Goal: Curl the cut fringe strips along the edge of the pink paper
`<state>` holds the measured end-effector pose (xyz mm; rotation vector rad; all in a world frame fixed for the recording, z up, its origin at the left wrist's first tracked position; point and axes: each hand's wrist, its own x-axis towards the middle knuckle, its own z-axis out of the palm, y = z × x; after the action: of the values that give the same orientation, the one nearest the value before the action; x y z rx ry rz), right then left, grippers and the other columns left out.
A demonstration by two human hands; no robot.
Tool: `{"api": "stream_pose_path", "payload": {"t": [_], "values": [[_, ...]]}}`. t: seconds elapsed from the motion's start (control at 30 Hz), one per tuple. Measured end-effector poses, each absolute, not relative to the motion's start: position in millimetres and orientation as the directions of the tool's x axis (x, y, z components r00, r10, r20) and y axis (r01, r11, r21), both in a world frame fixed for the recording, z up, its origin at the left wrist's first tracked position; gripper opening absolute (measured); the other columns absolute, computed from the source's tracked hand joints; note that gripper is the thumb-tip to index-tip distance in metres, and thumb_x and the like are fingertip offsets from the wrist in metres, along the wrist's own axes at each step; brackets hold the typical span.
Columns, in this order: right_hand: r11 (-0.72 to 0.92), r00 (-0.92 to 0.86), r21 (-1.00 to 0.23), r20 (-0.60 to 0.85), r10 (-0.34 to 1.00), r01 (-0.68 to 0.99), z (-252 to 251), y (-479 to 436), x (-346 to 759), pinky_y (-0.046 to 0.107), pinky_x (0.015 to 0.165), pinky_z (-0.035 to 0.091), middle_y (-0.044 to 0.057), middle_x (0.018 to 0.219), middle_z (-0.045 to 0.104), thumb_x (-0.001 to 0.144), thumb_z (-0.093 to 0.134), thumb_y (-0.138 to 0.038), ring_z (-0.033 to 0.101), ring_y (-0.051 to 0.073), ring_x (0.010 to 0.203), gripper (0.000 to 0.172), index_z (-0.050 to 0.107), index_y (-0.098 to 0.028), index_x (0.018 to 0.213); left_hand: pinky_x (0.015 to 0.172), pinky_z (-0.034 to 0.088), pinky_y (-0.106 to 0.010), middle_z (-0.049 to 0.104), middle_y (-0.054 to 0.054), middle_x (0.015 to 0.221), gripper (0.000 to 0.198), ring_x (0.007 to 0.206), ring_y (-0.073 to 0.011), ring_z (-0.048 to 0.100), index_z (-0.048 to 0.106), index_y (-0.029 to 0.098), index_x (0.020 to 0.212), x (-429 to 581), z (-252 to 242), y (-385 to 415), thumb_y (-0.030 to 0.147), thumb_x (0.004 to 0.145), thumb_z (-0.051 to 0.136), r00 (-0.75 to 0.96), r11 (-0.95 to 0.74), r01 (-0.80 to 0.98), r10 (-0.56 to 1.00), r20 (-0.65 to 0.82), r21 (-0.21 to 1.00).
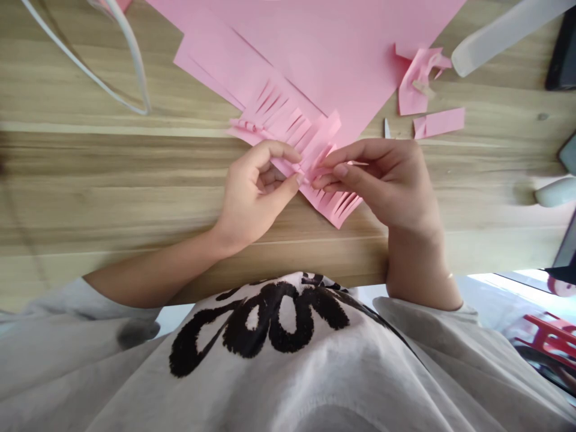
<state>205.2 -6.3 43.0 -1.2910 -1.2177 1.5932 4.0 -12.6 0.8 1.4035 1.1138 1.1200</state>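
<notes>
A pink paper strip [288, 123] cut into a fringe of narrow slits lies across the wooden table [90, 180]. My left hand [254, 189] pinches the strip between thumb and forefinger near its middle. My right hand [389, 180] pinches the same strip just to the right, fingers pressed on one thin fringe piece. The two hands almost touch at the fingertips. One end of the strip [245, 126] is curled. A large pink paper sheet [324, 42] lies behind the strip.
Pink paper scraps [420, 81] and a small pink offcut [441, 122] lie at the right. A small metal tip [387, 128] shows beside them. White curved cables [130, 60] cross the back left. A pale object [499, 33] sits at the back right. The table's near edge runs by my chest.
</notes>
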Motion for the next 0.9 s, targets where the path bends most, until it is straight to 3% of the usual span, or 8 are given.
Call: {"api": "stream_pose_path", "payload": {"t": [0.27, 0.4, 0.63, 0.9], "values": [[-0.187, -0.098, -0.981, -0.191, 0.977, 0.05, 42.1, -7.8, 200.7, 0.025, 0.069, 0.07, -0.001, 0.071, 0.079, 0.076, 0.077, -0.003, 0.078, 0.015, 0.067, 0.016, 0.079, -0.019, 0.08, 0.058, 0.051, -0.021, 0.07, -0.001, 0.091, 0.018, 0.063, -0.0073, 0.057, 0.067, 0.018, 0.098, 4.0, -0.4, -13.1, 0.024, 0.084, 0.077, 0.156, -0.102, 0.085, 0.984, 0.088, 0.991], [-0.118, -0.048, -0.976, -0.128, 0.991, 0.182, 40.4, -8.8, 201.9, 0.028, 0.061, 0.068, -0.001, 0.071, 0.078, 0.075, 0.08, -0.005, 0.075, 0.015, 0.062, 0.015, 0.08, -0.02, 0.08, 0.06, 0.053, -0.022, 0.07, -0.001, 0.09, 0.018, 0.066, -0.0082, 0.059, 0.067, 0.018, 0.098, 4.4, 0.8, -13.5, 0.022, 0.084, 0.077, 0.154, -0.096, 0.083, 0.985, 0.082, 0.992], [-0.069, -0.023, -0.948, -0.08, 0.997, 0.309, 36.9, -9.6, 203.8, 0.034, 0.074, 0.068, 0.0, 0.08, 0.079, 0.074, 0.083, -0.011, 0.076, 0.017, 0.074, 0.012, 0.08, -0.022, 0.077, 0.062, 0.054, -0.023, 0.069, -0.001, 0.089, 0.018, 0.068, -0.0086, 0.061, 0.067, 0.019, 0.097, 4.4, 1.3, -13.0, 0.025, 0.085, 0.077, 0.161, -0.079, 0.085, 0.985, 0.065, 0.993], [-0.162, -0.011, -0.965, -0.168, 0.986, 0.208, 37.5, -11.1, 203.0, 0.038, 0.081, 0.071, 0.0, 0.078, 0.08, 0.079, 0.08, -0.016, 0.079, 0.019, 0.076, 0.006, 0.08, -0.021, 0.083, 0.059, 0.052, -0.023, 0.071, -0.001, 0.091, 0.018, 0.066, -0.0084, 0.058, 0.067, 0.02, 0.097, 4.3, 2.9, -13.2, 0.027, 0.084, 0.077, 0.152, -0.048, 0.11, 0.988, 0.03, 0.993]]}}
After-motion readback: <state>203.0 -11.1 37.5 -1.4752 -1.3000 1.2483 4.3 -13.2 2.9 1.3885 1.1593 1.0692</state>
